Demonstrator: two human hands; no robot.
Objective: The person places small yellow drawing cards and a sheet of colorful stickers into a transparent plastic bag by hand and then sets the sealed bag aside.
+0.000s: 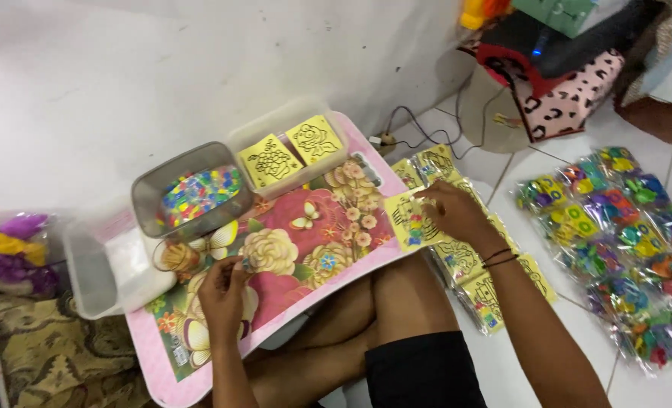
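- Right hand (453, 211), 3 o'clock of the floral tray (306, 249): fingers pinching yellow card packet (411, 221) at tray edge.
- Left hand (223, 291) on tray, 7 o'clock: fingertips pinched, item too small to tell.
- Bead tub (192, 193) at 11 o'clock.

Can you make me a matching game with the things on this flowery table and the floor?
Things:
1. grey tub
2. clear tub
3. right hand
4. left hand

Places or contents:
A. holds yellow picture cards
B. rests on the flowery tabletop
C. is full of colourful beads
D. is on a yellow packet at the table's edge

Pairs: 1-C, 2-A, 3-D, 4-B
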